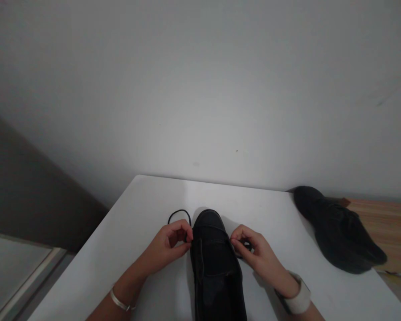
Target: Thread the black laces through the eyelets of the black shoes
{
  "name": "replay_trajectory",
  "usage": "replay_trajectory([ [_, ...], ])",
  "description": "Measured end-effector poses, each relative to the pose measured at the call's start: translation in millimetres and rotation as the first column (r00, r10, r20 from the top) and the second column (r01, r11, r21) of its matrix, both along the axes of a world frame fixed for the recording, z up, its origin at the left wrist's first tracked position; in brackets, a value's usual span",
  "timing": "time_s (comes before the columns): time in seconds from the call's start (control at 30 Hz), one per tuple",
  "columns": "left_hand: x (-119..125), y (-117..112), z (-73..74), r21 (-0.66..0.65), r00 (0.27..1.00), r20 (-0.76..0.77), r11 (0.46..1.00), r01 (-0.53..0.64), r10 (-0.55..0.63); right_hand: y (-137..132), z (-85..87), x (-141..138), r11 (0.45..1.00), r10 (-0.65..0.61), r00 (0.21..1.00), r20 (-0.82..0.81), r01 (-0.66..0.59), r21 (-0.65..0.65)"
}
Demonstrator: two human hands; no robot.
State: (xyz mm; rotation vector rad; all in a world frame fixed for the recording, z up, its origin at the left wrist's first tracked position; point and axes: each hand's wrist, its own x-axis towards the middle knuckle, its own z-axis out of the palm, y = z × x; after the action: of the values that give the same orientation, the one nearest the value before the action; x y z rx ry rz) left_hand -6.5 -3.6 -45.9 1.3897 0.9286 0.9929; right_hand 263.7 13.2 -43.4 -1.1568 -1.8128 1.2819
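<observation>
A black shoe lies on the white table, toe pointing away from me. My left hand is at the shoe's left side, fingers pinched on a black shoelace that loops out towards the far left. My right hand is at the shoe's right side, fingers pinched on the other end of the lace. A bracelet is on my left wrist and a white band on my right wrist.
A dark cloth item lies at the table's right edge, partly on a wooden surface. A plain wall stands behind the table. The floor drops away on the left.
</observation>
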Motion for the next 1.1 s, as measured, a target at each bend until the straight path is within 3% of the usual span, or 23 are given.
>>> replay_trajectory([
  [0.17,6.1,-0.5,-2.8,-0.044,1.0,0.001,0.999,0.011,-0.011,0.6,-1.1,0.5,1.0,-0.005,1.0,0.024,0.004,0.025],
  [0.3,7.2,1.1,-2.8,0.009,0.989,-0.124,0.997,-0.079,0.079,3.5,-0.8,5.0,0.981,-0.008,1.0,0.021,0.003,0.196],
  [0.43,5.2,1.9,-2.6,0.228,0.947,-0.275,0.968,-0.101,0.164,6.1,-0.7,10.4,0.955,-0.04,0.997,0.067,0.018,0.296],
  [0.6,4.9,-4.6,4.2,0.529,0.825,-0.413,0.839,-0.127,0.385,7.4,-2.0,11.8,0.977,0.0,1.0,0.014,-0.003,0.214],
  [0.67,6.7,-9.8,8.8,0.585,0.771,-0.473,0.807,-0.087,0.426,7.8,-1.7,11.1,0.98,0.007,1.0,-0.01,-0.005,0.198],
  [0.77,11.1,-18.3,13.9,0.536,0.766,-0.528,0.844,-0.033,0.366,6.6,0.3,9.1,0.982,0.011,1.0,0.005,-0.012,0.188],
  [0.93,17.2,-29.1,15.5,0.409,0.794,-0.523,0.909,-0.086,0.31,-6.0,8.4,2.8,0.983,-0.039,0.997,0.072,0.026,0.182],
  [1.1,27.6,-31.1,30.9,0.324,0.802,-0.523,0.937,-0.128,0.29,-23.6,31.6,-4.2,0.978,-0.07,0.984,0.162,0.035,0.206],
])
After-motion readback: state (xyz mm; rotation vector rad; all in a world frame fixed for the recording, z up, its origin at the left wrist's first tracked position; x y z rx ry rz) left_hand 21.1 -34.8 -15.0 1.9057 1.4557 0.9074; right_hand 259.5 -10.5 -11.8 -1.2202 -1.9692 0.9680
